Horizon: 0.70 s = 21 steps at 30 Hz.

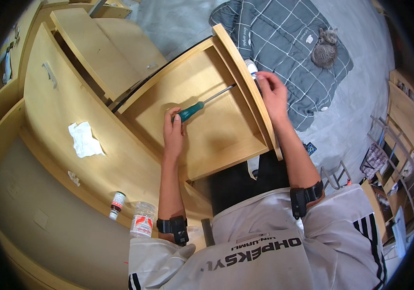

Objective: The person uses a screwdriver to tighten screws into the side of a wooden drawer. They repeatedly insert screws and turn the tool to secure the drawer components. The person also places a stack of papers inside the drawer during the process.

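Note:
My left hand [172, 131] is closed round the green handle of a screwdriver [191, 111] inside a pulled-out wooden drawer [187, 89]. The screwdriver's long shaft slants up to the right, its tip at the inner face of the drawer front [248, 77]. On the outer side of that front is my right hand [274, 99], its fingers bent together close to the panel. Whatever those fingers pinch, if anything, is hidden or too small to make out.
Left of the drawer stretches a wooden desktop [134, 169] with a crumpled white tissue [86, 140], a small dark bottle [117, 205] and a clear plastic container [142, 220]. Beyond the drawer, a grey cat [325, 50] lies on a dark checked quilt [279, 43] on the floor.

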Available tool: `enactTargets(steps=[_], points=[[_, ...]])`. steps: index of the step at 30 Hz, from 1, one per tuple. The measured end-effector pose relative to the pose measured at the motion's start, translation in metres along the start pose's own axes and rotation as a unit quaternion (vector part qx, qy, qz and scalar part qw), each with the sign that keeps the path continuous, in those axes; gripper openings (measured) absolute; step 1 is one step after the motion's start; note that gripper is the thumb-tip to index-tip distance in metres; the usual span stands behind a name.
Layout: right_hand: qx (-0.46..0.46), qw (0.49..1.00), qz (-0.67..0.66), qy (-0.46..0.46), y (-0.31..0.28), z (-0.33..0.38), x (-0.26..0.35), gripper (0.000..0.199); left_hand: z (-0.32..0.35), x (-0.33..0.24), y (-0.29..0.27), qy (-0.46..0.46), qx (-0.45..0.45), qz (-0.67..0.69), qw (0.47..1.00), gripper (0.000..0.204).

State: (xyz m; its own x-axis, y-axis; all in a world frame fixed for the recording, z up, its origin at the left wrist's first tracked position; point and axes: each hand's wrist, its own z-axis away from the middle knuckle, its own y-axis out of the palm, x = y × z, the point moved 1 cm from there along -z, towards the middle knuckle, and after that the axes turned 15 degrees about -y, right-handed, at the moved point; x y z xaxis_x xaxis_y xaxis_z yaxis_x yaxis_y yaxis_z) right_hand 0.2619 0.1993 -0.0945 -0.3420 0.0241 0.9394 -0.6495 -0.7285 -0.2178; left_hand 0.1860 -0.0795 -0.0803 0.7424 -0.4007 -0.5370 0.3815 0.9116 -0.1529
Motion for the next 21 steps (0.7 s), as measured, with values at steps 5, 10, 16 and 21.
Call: enactTargets(steps=[5,10,16,21], points=[[-0.030,0.995,0.028,-0.089,-0.001,0.007,0.041,0.011,-0.006,0.000,-0.011,-0.109,-0.014,-0.006,0.994,0.035],[-0.017,0.958,0.137,-0.253,0.010,0.010,0.067,0.011,-0.012,-0.007,-0.015,0.015,-0.028,-0.210,0.977,0.032],[0.010,0.983,0.121,-0.135,0.030,0.006,0.063,0.019,0.002,-0.027,-0.007,0.069,-0.014,-0.176,0.982,0.025],[0.035,0.968,0.193,-0.155,0.032,0.003,0.062,0.017,-0.002,-0.037,-0.009,0.071,0.005,-0.167,0.983,0.027]])
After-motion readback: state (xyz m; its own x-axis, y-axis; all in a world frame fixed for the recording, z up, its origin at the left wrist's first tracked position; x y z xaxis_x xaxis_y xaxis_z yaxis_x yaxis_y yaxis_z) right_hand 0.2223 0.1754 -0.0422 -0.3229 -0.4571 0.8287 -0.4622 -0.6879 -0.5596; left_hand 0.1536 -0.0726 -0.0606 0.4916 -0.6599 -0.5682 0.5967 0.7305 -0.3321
